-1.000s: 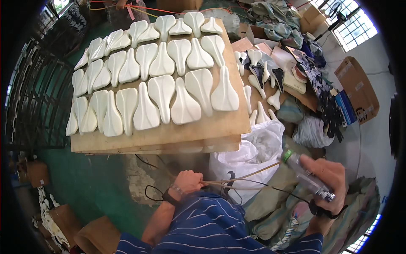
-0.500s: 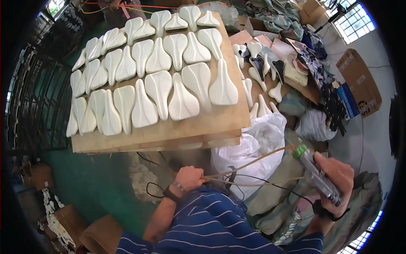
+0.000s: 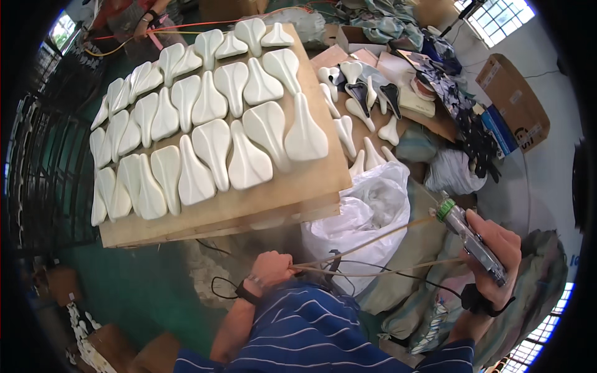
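Note:
In my right hand (image 3: 502, 252) is a spray gun (image 3: 479, 245) with a grey body and a green ring, its front end tilted up and left. My left hand (image 3: 272, 268) is closed around two thin tan hoses (image 3: 373, 242), close to my waist; they run right to the spray gun. Beyond my hands, rows of cream bicycle saddle pads (image 3: 307, 138), some narrow end up and some narrow end down, lie on a tilted wooden board (image 3: 317, 189). Neither hand touches the pads.
A white plastic bag (image 3: 317, 239) stands right of the board, beside more pads and dark saddle shells (image 3: 389, 98). Stuffed sacks (image 3: 528, 292) lie at lower right. A cardboard sheet (image 3: 513, 99) leans on the wall. Another person's hand (image 3: 143, 26) shows at the far left.
My view has shifted, so the board sits lower and further left. The spray gun's front end has risen slightly relative to my hand. More of the other person's arm shows at the top.

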{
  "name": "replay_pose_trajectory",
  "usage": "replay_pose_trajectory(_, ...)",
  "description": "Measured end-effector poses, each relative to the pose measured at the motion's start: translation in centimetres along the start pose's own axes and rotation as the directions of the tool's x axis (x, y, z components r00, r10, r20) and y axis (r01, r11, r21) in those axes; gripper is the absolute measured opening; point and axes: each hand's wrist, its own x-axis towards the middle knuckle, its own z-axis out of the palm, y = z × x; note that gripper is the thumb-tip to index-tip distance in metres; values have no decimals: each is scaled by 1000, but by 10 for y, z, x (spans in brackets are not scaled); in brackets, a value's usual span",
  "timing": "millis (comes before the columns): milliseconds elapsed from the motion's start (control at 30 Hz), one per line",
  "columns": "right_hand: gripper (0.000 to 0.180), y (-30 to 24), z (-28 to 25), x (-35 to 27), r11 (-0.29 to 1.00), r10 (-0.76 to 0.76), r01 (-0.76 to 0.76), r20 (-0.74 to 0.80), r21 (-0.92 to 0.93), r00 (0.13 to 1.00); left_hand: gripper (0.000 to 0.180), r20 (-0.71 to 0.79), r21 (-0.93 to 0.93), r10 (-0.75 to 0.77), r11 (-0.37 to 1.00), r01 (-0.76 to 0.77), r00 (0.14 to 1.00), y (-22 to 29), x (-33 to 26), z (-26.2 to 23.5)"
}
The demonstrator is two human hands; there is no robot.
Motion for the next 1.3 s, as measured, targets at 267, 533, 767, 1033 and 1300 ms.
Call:
replay_pose_trajectory(267, 66, 15, -5, -12, 997, -73, 72, 139, 15, 988, 34, 29, 4, 14, 1000, -14, 999, 1, 4, 8)
replay_pose_trajectory(533, 59, 16, -14, -26, 999, -36, 31, 159, 32, 987, 27, 64, 4, -18, 1000, 18, 998, 7, 6, 3)
replay_pose_trajectory(767, 54, 24, -7, -51, 994, -78, 68, 103, 90, 992, 31, 85, 30, -14, 999, 11, 996, 5, 9, 12)
replay_pose_trajectory(1033, 57, 49, 0, -74, 982, 107, -123, 111, 142, 988, 24, 120, 28, -4, 1000, 1, 993, -1, 20, 20)
replay_pose_trajectory(1300, 36, 252, 165, -73, 614, 631, -737, 385, 283, 673, 49, -258, -76, 139, 984, -163, 956, -8, 28, -9)
